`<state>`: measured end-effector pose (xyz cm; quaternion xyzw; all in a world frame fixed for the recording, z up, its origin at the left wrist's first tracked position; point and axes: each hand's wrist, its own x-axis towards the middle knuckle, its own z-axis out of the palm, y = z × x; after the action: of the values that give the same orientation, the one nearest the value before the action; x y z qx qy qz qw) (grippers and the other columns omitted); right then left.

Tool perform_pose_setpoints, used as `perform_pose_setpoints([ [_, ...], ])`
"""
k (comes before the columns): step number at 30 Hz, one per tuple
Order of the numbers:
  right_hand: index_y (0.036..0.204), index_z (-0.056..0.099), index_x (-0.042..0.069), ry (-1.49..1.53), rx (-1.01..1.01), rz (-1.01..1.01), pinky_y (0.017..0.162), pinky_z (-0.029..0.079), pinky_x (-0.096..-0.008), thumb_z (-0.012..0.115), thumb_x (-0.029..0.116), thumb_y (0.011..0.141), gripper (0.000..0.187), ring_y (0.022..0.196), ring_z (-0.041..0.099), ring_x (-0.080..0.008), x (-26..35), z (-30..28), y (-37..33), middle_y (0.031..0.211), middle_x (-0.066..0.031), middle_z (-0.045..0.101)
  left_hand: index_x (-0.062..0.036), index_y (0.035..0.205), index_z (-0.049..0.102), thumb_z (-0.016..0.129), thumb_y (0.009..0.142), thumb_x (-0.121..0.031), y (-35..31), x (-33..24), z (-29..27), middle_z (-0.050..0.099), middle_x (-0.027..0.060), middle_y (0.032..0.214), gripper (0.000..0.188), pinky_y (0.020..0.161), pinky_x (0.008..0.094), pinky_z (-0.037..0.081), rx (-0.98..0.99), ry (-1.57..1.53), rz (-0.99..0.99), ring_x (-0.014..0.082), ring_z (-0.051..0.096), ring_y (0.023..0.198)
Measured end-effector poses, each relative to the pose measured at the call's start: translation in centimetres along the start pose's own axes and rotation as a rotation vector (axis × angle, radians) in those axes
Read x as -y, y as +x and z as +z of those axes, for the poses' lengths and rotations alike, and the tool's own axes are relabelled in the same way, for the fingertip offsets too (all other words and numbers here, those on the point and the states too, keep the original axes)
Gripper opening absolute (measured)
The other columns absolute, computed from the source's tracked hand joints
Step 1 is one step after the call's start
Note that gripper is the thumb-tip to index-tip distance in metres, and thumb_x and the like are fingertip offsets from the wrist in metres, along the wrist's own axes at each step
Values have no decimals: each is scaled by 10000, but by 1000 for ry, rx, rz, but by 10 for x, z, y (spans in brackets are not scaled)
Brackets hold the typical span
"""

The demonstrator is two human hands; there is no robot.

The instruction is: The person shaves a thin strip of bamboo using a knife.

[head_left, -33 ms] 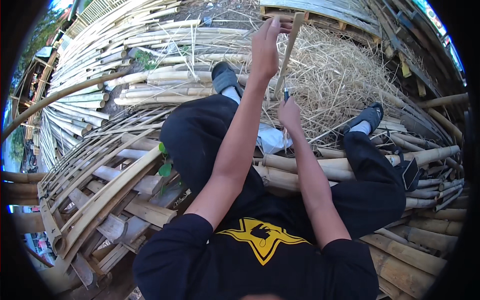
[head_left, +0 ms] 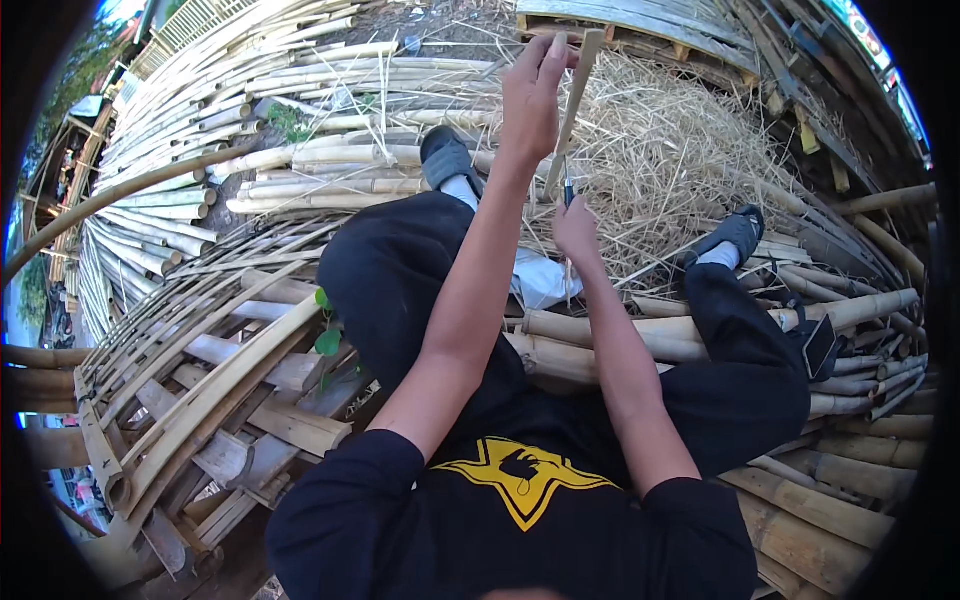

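My left hand point(head_left: 530, 105) is raised at the upper middle, its fingers bent against the side of a pale, flat bamboo strip point(head_left: 577, 95). The strip stands at a slant, its top end beside my fingertips. Lower down, my right hand point(head_left: 576, 232) is closed around the dark handle of a knife point(head_left: 570, 190). The blade points up and meets the lower part of the strip. Part of the handle is hidden in my fist. Below the strip, between my legs, lies a white plastic bag point(head_left: 545, 278).
Dry bamboo shavings point(head_left: 670, 140) cover the ground beyond my right hand. Bamboo poles point(head_left: 330, 185) lie in stacks to the left and under my legs. A woven bamboo frame point(head_left: 220, 370) is at my left. A wooden pallet point(head_left: 660, 38) stands at the far right.
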<state>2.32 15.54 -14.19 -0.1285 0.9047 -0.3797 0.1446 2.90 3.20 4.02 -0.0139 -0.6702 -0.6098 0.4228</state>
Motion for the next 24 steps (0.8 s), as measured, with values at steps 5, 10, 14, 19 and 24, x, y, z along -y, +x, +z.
perform_pose_setpoints([
  [5,936,533,-63,-57,46,-31,816,437,-523,440,365,923,439,903,571,-482,2,-1,-19,867,-331,598,26,1070,566,485,960,-319,-4,-13,13,569,75,789,371,661,301,481,-116,168,152,162,616,763],
  [10,760,545,3,355,209,156,553,476,-416,544,401,890,418,571,593,-296,-18,18,3,617,-160,563,-48,678,512,455,977,-364,-11,-11,16,392,-44,519,439,447,208,296,32,-201,-102,40,364,448],
  [14,665,518,57,717,365,341,452,461,-356,628,414,842,413,472,572,-185,-14,23,19,546,-60,523,-68,601,436,417,991,-359,-11,-3,17,374,-45,512,487,434,219,228,61,-223,-79,21,319,469],
  [19,784,602,-57,51,50,205,611,497,-422,607,325,835,386,643,645,-331,-11,26,28,657,-193,626,-77,647,433,406,990,-384,-11,9,11,350,-37,527,461,425,224,244,-5,-169,31,43,294,452],
  [24,857,654,-43,-198,10,4,778,502,-449,555,197,785,270,851,641,-401,-11,0,35,871,-259,649,-85,682,406,396,987,-393,-8,16,9,356,-34,562,434,422,214,232,-97,-111,120,43,295,467],
])
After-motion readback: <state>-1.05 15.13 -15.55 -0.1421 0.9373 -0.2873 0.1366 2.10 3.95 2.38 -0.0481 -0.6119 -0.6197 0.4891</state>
